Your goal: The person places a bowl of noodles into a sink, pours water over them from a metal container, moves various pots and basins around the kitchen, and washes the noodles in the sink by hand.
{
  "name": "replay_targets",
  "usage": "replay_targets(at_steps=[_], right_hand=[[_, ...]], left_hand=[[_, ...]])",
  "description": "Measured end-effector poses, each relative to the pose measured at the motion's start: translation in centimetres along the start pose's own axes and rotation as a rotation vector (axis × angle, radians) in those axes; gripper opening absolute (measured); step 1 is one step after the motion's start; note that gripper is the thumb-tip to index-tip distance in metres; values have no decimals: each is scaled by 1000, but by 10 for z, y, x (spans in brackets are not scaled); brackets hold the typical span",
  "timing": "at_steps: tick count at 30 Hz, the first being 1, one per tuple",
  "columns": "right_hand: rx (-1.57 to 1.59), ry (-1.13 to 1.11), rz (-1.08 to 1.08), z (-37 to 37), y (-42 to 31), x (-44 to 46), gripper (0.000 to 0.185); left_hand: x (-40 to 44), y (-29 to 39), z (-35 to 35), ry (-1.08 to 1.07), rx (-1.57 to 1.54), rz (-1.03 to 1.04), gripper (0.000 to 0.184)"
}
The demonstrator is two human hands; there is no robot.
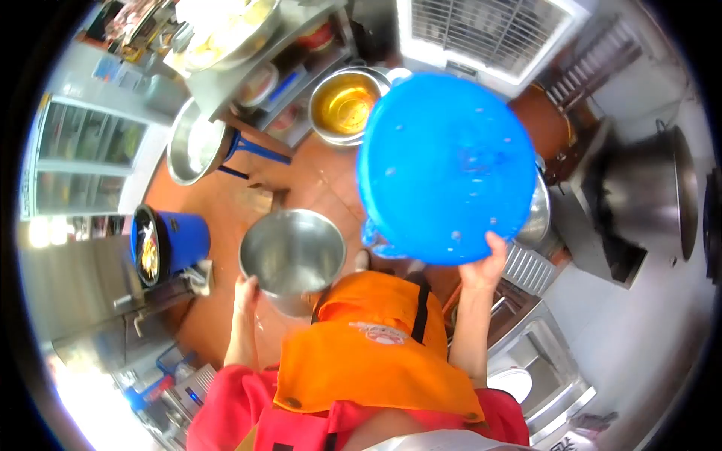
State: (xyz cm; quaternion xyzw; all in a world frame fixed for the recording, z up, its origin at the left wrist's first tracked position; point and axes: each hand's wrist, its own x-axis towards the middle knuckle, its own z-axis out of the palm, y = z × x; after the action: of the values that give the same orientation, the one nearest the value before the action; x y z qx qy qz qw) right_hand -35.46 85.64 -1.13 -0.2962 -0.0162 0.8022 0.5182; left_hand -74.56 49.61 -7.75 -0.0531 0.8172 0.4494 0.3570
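Observation:
My left hand (247, 293) grips the near left rim of a deep stainless steel pot (293, 252), whose mouth faces up and shows a bare metal inside. In my right hand (485, 267) is a large round blue plastic tub (447, 169), held by its lower right edge. Its broad flat face, dotted with small light spots, is turned toward me; a handle-like bit sticks out at its lower left. My right fingers are partly hidden behind the tub. The pot hangs or stands low in front of my orange apron (376, 331); I cannot tell whether it touches the floor.
Ahead is a metal basin of yellow liquid (344, 104). To the left are a steel bowl on a blue stool (259, 147), a blue bin (184, 240) and a glass-door fridge (90, 154). A big steel pot (650, 195) and a sink (545, 353) lie right.

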Motion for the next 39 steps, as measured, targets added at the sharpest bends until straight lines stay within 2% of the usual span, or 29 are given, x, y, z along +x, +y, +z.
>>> replay_targets(at_steps=[3,6,9,10,11,14,17,25,27,29,31,32,34,35,36,37,39], right_hand=[[39,110,185,-46,65,29,53],[73,185,305,-117,131,66,50],[82,212,328,-183,180,106,51],[21,271,332,-190,187,115,52],[10,303,331,-206,195,127,52],[20,310,323,-264,217,165,50],[44,305,327,-283,216,183,51],[78,232,331,-368,233,220,42],[-61,329,396,-361,217,218,49],[-388,430,337,-359,202,210,57],[-883,526,134,-351,196,192,65],[-1024,541,101,-341,184,177,71],[-1100,451,-99,-308,150,145,61],[-1030,321,-164,-274,124,127,57],[-960,184,-217,-227,94,104,53],[-883,38,-248,-178,66,78,49],[-990,-269,-292,-66,8,27,37]], left_hand=[[7,-18,-28,60,-62,-59,9],[16,-29,-53,59,-25,-8,11],[34,-52,-89,35,-37,45,9],[13,-24,-75,13,107,-2,11],[6,-21,-78,9,72,-43,23],[13,-40,-86,-16,2,45,27],[5,-29,-55,58,14,16,31],[-2,16,43,-103,-9,58,39],[-10,31,66,-107,-7,80,38],[-21,51,92,-151,24,97,37],[-27,72,113,-218,53,114,34],[-31,83,126,-236,74,120,33],[-50,114,156,-264,119,134,30],[-46,116,161,-305,99,198,30],[-53,129,175,-367,78,269,33],[-59,143,190,-329,152,261,36],[-69,167,211,-374,157,302,40]])
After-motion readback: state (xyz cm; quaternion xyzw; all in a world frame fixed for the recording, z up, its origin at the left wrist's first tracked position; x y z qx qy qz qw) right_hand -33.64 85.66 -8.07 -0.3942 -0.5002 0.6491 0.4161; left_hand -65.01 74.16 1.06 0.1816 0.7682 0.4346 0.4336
